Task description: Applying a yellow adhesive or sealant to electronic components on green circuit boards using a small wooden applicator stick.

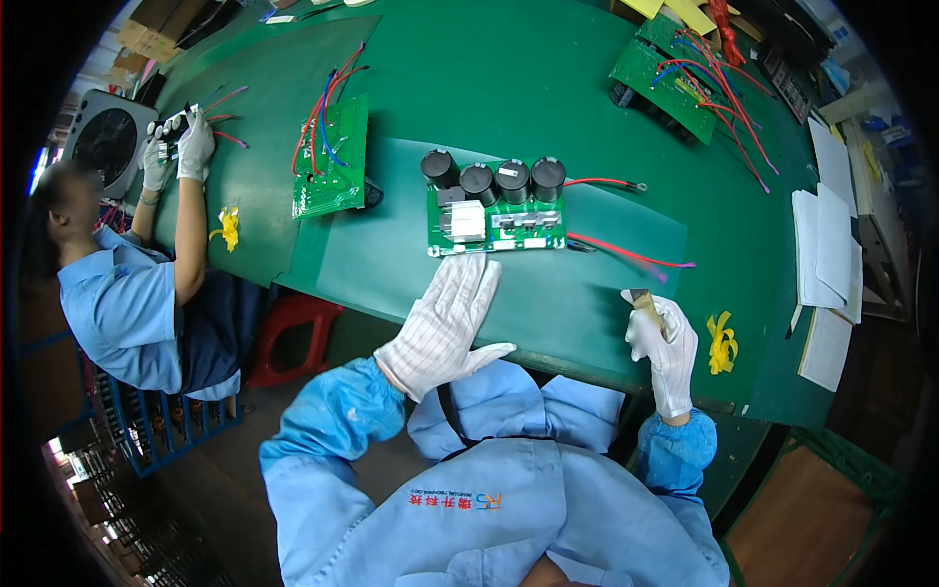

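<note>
In the head view, we take the capacitor board (497, 209) as our landmark: it lies on the green mat (391, 284) in front of us, its black cylinders on the far edge. Our left hand (440, 328) is just on the near side of the board, flat, fingers straight and close together, thumb spread away; the fingertips reach the near edge, though we cannot tell whether they press on it. Our right hand (665, 342) is to the right of the board and nearer to us, curled, thumb and fingers pinching a small brownish piece (636, 297), too blurred for us to identify. Red wires (631, 257) run out from the board's right side, one end blurred. Yellow strips (722, 342) lie farther right of the board, beyond that hand.

We judge this to be a handling step, the left hand steadying the board while the right readies the piece. Bringing the piece to the board would call for a firm pinch, a leftward reach and care around the loose wires.
</note>
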### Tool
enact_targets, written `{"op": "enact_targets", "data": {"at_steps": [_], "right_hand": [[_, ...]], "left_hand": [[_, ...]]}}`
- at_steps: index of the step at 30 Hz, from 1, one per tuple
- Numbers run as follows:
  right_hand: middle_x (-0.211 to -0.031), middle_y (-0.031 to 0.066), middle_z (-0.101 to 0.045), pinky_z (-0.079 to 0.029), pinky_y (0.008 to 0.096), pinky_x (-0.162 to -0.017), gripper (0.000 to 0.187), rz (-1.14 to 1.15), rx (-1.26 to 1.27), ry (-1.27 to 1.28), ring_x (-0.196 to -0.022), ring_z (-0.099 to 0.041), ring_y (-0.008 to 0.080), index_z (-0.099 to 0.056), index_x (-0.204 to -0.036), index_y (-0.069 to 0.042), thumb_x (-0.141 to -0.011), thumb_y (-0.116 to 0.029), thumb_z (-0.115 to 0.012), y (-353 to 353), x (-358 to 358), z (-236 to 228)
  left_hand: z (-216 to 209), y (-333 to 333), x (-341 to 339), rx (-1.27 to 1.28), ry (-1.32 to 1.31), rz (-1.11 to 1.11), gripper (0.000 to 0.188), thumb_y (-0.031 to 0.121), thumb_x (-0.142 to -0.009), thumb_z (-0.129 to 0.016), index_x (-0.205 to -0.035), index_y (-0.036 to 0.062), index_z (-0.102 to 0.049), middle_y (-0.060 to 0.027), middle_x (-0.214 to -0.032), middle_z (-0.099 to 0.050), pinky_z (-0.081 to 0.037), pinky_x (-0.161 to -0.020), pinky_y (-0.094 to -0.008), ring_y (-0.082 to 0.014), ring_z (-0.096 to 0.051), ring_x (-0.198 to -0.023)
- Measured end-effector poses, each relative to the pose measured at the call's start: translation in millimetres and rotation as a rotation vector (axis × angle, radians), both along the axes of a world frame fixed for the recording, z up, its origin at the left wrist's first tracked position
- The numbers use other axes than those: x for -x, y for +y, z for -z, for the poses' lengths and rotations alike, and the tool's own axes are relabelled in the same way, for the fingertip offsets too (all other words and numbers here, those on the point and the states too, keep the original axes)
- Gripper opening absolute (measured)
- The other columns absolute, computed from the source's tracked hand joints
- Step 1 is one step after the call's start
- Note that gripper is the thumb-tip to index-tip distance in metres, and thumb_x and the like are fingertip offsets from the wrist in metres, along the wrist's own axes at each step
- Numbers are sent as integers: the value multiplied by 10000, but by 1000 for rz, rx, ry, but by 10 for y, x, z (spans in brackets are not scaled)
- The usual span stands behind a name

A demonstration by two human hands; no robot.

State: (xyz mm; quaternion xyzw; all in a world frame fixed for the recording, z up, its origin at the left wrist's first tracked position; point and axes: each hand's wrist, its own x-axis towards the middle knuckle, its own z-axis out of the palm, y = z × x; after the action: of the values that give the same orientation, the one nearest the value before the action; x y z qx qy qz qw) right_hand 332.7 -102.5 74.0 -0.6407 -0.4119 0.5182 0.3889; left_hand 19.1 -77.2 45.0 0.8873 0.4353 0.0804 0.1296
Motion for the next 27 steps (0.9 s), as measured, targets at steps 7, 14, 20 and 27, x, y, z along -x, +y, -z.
{"op": "enact_targets", "data": {"at_steps": [7, 14, 20, 27], "right_hand": [[-850, 40, -658, -448, 213, -553, 288, 30, -35, -27, -661, -563, 61, -660, -1195, 39, -960, -123, -690, -6, 5, -92], [-762, 27, -636, -407, 216, -526, 293, 52, -167, -105, -572, -517, 62, -676, -1202, 24, -966, -150, -683, -86, -76, -228], [-752, 29, -632, -403, 215, -525, 285, 77, -235, -128, -561, -503, 62, -681, -1203, 17, -976, -154, -667, -183, -129, -288], [-746, 32, -631, -399, 213, -529, 286, 54, -300, -163, -566, -503, 61, -682, -1204, 15, -986, -168, -652, -248, -139, -394]], "left_hand": [[26, 323, -16, -7, -28, 137, 1005, 633, -863, -671, -1542, -34, -350, -251, -1497, -467, -336, -1188, -481, -396, -429, -1414], [176, 610, -252, -189, -111, 50, 934, 603, -877, -683, -1529, -3, -401, -212, -1526, -455, -357, -1172, -469, -373, -410, -1437], [239, 905, -307, -208, -94, 31, 852, 579, -927, -632, -1526, 13, -417, -196, -1537, -458, -345, -1185, -441, -346, -416, -1441], [326, 1141, -255, -224, -16, -5, 862, 609, -950, -571, -1561, 40, -358, -194, -1538, -466, -383, -1145, -460, -357, -462, -1403]]}}
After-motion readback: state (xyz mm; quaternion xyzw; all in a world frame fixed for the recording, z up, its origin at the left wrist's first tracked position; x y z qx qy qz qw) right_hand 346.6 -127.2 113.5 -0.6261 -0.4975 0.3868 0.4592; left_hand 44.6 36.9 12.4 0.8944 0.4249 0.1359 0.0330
